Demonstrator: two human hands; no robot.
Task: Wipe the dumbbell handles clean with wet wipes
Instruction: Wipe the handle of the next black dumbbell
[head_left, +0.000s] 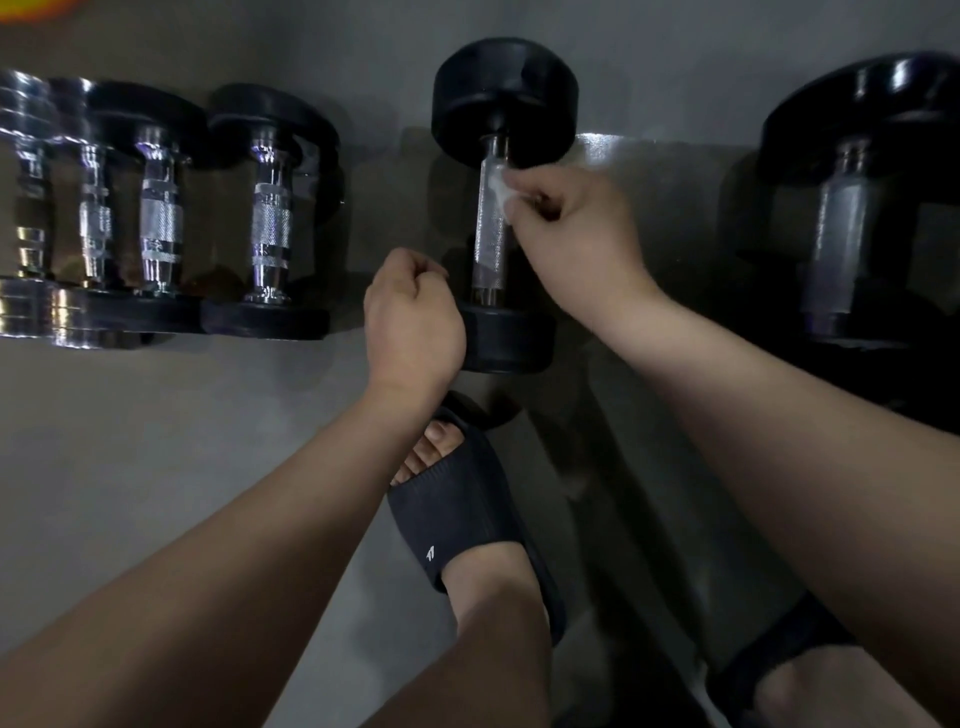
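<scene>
From the head view I read the work item as the black dumbbell (504, 93), lying on the floor (156, 441) with its axis running away from the person. It sits between a row of chrome-handled dumbbells (161, 218) on the left and a larger black dumbbell (852, 218) on the right. The right hand (571, 218) has its grip closed on a white wet wipe (497, 183), pinched between thumb and curled fingers. The wipe is pressed to the right side of the knurled handle (489, 249), close to the far weight head. I judge this start point allows one stroke along the full handle toward the near head (506, 338). The left hand (413, 312) is curled into a fist just beside the near head, with nothing showing in its grip. Whether it touches the head I cannot tell. Its position suits bracing the round dumbbell against rolling under wiping pressure. A foot in a dark slide sandal (457, 514) stands just short of the near head. Only the handle's right face is covered by the wipe, so I expect the dumbbell or the wipe must be turned to reach the far side. The knurling is likely to snag the wipe.
</scene>
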